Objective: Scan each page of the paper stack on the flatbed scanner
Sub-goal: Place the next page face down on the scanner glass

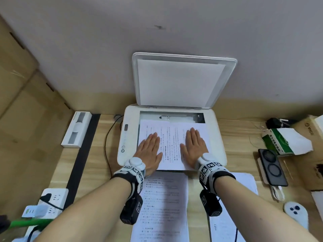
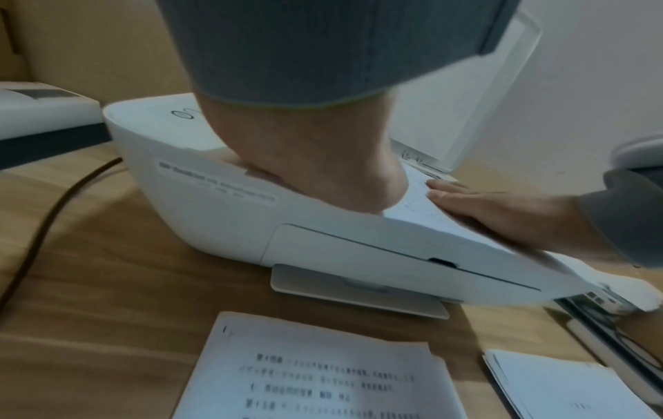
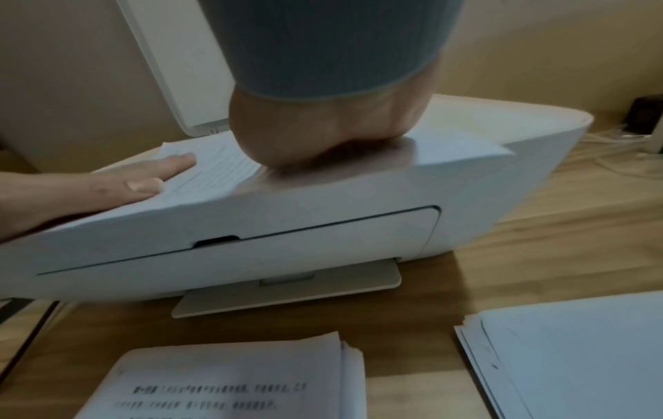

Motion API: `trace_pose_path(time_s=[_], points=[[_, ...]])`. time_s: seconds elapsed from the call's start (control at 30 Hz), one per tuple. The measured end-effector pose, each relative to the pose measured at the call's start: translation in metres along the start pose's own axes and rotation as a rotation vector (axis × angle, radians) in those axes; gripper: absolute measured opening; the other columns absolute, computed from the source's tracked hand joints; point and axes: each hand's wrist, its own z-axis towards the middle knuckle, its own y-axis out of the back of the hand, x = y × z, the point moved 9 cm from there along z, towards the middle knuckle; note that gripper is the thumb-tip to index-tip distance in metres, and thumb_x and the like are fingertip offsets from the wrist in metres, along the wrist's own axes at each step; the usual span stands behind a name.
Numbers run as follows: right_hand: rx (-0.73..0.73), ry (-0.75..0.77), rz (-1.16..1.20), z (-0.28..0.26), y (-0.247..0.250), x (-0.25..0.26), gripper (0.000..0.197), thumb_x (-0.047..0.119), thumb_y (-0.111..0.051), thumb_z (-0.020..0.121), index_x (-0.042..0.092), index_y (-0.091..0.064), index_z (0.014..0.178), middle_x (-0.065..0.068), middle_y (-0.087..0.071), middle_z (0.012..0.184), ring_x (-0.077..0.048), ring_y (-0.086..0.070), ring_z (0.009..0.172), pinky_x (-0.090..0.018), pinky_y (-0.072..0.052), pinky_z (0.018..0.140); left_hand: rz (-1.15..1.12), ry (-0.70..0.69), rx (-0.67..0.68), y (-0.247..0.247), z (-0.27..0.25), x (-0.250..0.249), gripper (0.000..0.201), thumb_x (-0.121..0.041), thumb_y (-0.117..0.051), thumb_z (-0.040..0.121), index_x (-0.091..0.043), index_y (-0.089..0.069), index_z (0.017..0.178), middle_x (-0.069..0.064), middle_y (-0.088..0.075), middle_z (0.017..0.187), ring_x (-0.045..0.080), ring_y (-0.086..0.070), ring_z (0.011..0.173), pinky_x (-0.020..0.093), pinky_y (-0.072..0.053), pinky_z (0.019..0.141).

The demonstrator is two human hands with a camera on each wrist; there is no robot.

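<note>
A white flatbed scanner [image 1: 217,137] stands on the wooden desk with its lid [image 1: 180,81] raised against the wall. A printed page [image 1: 172,142] lies on the glass, text up, its near edge hanging slightly past the scanner's front. My left hand [image 1: 148,151] and right hand [image 1: 194,147] lie flat on it with straight fingers, one on each half. In front of the scanner lie a printed paper stack [image 1: 162,206] and, to its right, a second pile of blank-faced sheets [image 1: 244,182]. The left wrist view shows the scanner [image 2: 222,215], the right wrist view its front [image 3: 323,243].
A power strip [image 1: 52,199] with plugs and a green item sit at the near left. A white box [image 1: 76,129] lies on a black strip at the left. At the right are a green-white carton [image 1: 283,140], a black phone-like device [image 1: 271,166] and cardboard boxes.
</note>
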Motion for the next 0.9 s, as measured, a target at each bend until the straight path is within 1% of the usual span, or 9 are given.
trace_pose_path(time_s=[0.07, 0.13, 0.23, 0.37, 0.47, 0.6, 0.7, 0.8, 0.9], points=[[-0.047, 0.01, -0.002, 0.011, 0.001, -0.002, 0.07, 0.05, -0.014, 0.104, 0.014, 0.01, 0.159, -0.002, 0.02, 0.166, -0.019, 0.018, 0.153, -0.039, 0.004, 0.125, -0.01, 0.022, -0.019, 0.001, 0.012, 0.004, 0.077, -0.051, 0.012, 0.087, -0.013, 0.012, 0.154, 0.002, 0.022, 0.16, 0.018, 0.02, 0.148, 0.041, 0.003, 0.122], [-0.102, 0.026, -0.008, 0.017, 0.007, 0.0, 0.069, 0.049, -0.014, 0.104, 0.015, 0.009, 0.16, -0.001, 0.018, 0.166, -0.016, 0.017, 0.153, -0.036, 0.008, 0.123, -0.019, 0.036, -0.053, 0.004, 0.017, 0.007, 0.073, -0.051, 0.007, 0.091, -0.015, 0.01, 0.154, 0.001, 0.021, 0.16, 0.017, 0.02, 0.148, 0.04, 0.005, 0.122], [-0.13, 0.053, 0.002, 0.033, 0.013, 0.0, 0.069, 0.05, -0.014, 0.103, 0.015, 0.005, 0.16, -0.001, 0.014, 0.167, -0.016, 0.014, 0.153, -0.036, 0.006, 0.124, 0.003, 0.053, -0.088, 0.009, 0.029, 0.011, 0.067, -0.048, -0.002, 0.097, -0.016, 0.01, 0.155, 0.0, 0.021, 0.161, 0.015, 0.02, 0.148, 0.041, 0.004, 0.121], [-0.138, 0.063, 0.003, 0.046, 0.015, -0.001, 0.07, 0.049, -0.015, 0.103, 0.014, 0.002, 0.16, -0.001, 0.011, 0.168, -0.017, 0.012, 0.154, -0.035, 0.007, 0.123, -0.001, 0.06, -0.135, 0.012, 0.038, 0.015, 0.063, -0.044, -0.014, 0.102, -0.017, 0.006, 0.155, 0.0, 0.017, 0.162, 0.015, 0.017, 0.148, 0.043, 0.003, 0.121], [-0.139, 0.056, 0.003, 0.048, 0.013, -0.001, 0.07, 0.049, -0.015, 0.102, 0.014, 0.003, 0.16, -0.001, 0.011, 0.168, -0.016, 0.013, 0.154, -0.036, 0.007, 0.124, 0.044, 0.065, -0.14, 0.011, 0.038, 0.017, 0.064, -0.044, -0.011, 0.1, -0.016, 0.006, 0.155, 0.001, 0.018, 0.162, 0.016, 0.016, 0.149, 0.045, 0.001, 0.121], [-0.148, 0.04, 0.013, 0.047, 0.012, -0.001, 0.07, 0.051, -0.013, 0.102, 0.016, 0.003, 0.16, -0.001, 0.012, 0.168, -0.016, 0.014, 0.154, -0.042, 0.004, 0.125, 0.043, 0.064, -0.131, 0.01, 0.04, 0.019, 0.065, -0.046, -0.006, 0.099, -0.016, 0.005, 0.156, 0.001, 0.017, 0.162, 0.016, 0.016, 0.149, 0.048, -0.002, 0.121], [-0.154, 0.033, 0.014, 0.045, 0.013, 0.0, 0.07, 0.052, -0.011, 0.102, 0.016, 0.004, 0.16, 0.0, 0.013, 0.168, -0.015, 0.015, 0.153, -0.045, 0.003, 0.125, 0.065, 0.092, -0.145, 0.011, 0.039, 0.02, 0.065, -0.046, -0.008, 0.099, -0.017, 0.002, 0.156, 0.0, 0.014, 0.163, 0.017, 0.015, 0.149, 0.049, -0.004, 0.121], [-0.16, 0.024, 0.005, 0.043, 0.013, 0.001, 0.07, 0.053, -0.009, 0.101, 0.018, 0.003, 0.161, 0.001, 0.012, 0.168, -0.015, 0.014, 0.153, -0.049, 0.003, 0.124, 0.076, 0.112, -0.158, 0.012, 0.037, 0.02, 0.065, -0.046, -0.012, 0.099, -0.018, -0.001, 0.156, 0.001, 0.012, 0.163, 0.022, 0.013, 0.149, 0.05, -0.006, 0.12], [-0.17, 0.002, 0.007, 0.041, 0.014, -0.002, 0.07, 0.054, -0.01, 0.101, 0.021, 0.002, 0.161, 0.003, 0.011, 0.168, -0.016, 0.014, 0.154, -0.052, 0.003, 0.123, 0.073, 0.123, -0.15, 0.012, 0.037, 0.019, 0.065, -0.046, -0.014, 0.098, -0.019, -0.001, 0.156, 0.001, 0.012, 0.163, 0.024, 0.014, 0.149, 0.051, -0.006, 0.12]])
